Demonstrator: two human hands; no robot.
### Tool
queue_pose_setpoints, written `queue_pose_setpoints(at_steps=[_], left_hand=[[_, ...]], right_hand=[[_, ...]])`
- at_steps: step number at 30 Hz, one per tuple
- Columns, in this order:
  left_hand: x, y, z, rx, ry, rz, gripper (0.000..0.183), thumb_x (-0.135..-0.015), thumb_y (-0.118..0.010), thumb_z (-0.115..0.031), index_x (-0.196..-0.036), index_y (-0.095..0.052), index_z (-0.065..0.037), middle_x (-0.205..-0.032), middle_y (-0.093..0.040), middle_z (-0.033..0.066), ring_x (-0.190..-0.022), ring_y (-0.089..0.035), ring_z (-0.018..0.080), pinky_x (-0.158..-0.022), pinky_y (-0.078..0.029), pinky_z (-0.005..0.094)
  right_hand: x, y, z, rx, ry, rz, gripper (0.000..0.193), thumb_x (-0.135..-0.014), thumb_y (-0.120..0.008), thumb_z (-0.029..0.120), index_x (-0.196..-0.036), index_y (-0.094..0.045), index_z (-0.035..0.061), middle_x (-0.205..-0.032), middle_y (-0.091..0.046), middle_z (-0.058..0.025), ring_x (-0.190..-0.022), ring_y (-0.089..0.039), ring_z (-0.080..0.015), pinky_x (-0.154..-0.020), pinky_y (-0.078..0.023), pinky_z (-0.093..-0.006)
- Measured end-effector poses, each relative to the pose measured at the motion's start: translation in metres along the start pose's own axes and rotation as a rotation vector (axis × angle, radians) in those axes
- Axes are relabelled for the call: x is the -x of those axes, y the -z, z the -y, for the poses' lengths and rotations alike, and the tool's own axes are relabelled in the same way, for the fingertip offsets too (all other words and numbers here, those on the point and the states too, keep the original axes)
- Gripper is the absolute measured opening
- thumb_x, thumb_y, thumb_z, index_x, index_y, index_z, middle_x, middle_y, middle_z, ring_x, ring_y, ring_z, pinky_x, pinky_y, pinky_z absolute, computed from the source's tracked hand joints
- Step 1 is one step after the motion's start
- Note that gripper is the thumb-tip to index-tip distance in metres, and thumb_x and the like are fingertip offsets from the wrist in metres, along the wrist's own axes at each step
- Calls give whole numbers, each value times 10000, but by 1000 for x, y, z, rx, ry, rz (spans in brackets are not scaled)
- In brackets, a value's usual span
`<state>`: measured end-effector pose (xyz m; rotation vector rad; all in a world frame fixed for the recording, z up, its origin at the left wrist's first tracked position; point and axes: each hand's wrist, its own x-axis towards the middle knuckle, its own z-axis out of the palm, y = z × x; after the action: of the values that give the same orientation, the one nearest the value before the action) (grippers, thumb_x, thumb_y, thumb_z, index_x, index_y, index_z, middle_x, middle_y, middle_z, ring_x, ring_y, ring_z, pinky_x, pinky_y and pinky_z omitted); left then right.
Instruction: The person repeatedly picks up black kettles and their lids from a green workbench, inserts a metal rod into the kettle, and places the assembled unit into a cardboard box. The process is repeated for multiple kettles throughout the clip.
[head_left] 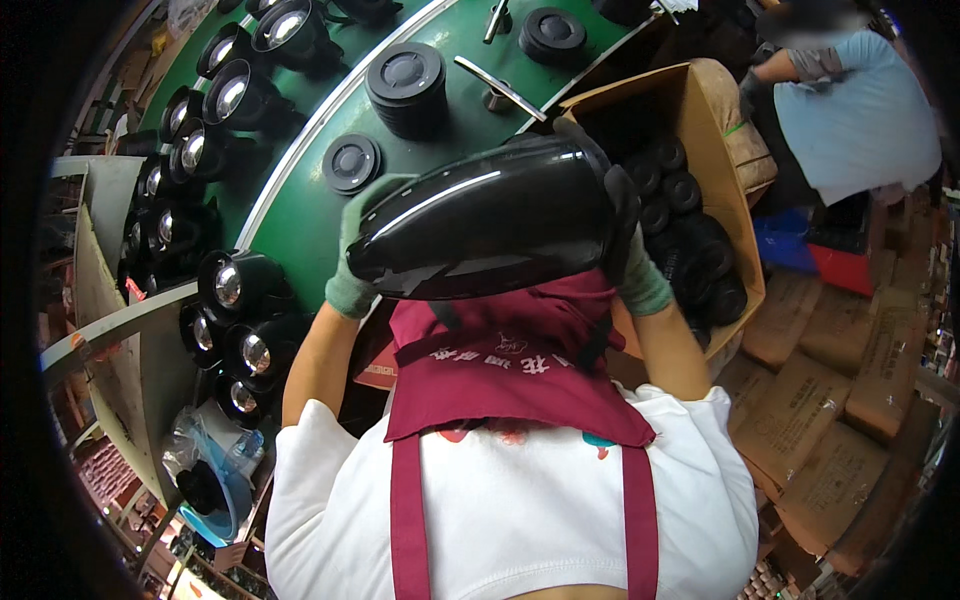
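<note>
Across the front of my body lies a glossy black tapered housing [490, 225], narrow at its left end and wide at its right. My left hand [357, 240], in a pale green glove, is closed around the narrow end, its fingers partly hidden by the housing. At the wide end my right hand [628, 225] grips the rim, in a glove with a dark palm and a green cuff. Just beyond the housing, a stack of round black discs [406, 88] and a single black disc [352, 163] rest on the green work surface [300, 215].
Right of me stands an open cardboard box [752, 255] holding several round black parts. Several black housings with shiny insides [232, 95] crowd the left. A metal bar [500, 88] stands on the far surface. Cartons [795, 410] fill the lower right; another person [850, 115] works beyond.
</note>
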<state>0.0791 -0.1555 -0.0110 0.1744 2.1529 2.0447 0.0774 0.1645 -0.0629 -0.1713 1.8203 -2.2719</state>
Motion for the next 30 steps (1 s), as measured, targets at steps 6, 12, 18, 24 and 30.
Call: queue_pose_setpoints(at_steps=[6, 12, 18, 24, 30], left_hand=[[9, 8, 9, -9, 11, -8, 342, -883, -659, -111, -1205, -652, 4, -1126, -707, 75, -1038, -654, 143, -944, -514, 299], [13, -1, 19, -76, -25, 5, 366, -856, -688, -127, -1196, -662, 6, -1096, -717, 65, -1005, -653, 135, -921, -516, 295], [-6, 3, -75, -916, -677, 281, 381, -732, -744, -186, -1089, -726, -53, -1028, -718, 151, -933, -704, 321, -832, -539, 337], [10, 10, -1, 183, 155, 19, 361, -814, -710, -135, -1141, -681, 16, -1080, -723, 85, -1020, -656, 123, -917, -528, 308], [-6, -2, -34, -518, -403, 0, 365, -749, -739, -157, -1082, -717, -11, -1020, -728, 136, -909, -714, 227, -853, -545, 322]], right_hand=[[-2, -39, 67, 331, 190, 67, 521, -1107, -330, 312, -1547, -354, 33, -1470, -486, -115, -1344, -459, -188, -1131, -356, -301], [13, -41, 49, 161, 210, -17, 556, -1092, -390, 315, -1566, -313, 34, -1498, -473, -97, -1365, -464, -201, -1159, -337, -315], [29, 6, 11, 160, -201, 157, 526, -1096, -424, 293, -1537, -355, 14, -1522, -458, -107, -1367, -466, -197, -1159, -373, -333], [53, 10, 42, 135, -90, 109, 634, -1065, -494, 379, -1555, -326, 13, -1548, -419, -132, -1391, -436, -216, -1159, -345, -322], [22, -37, 68, 41, 55, 50, 576, -1096, -396, 383, -1528, -384, 3, -1563, -413, -132, -1448, -380, -219, -1188, -312, -375]])
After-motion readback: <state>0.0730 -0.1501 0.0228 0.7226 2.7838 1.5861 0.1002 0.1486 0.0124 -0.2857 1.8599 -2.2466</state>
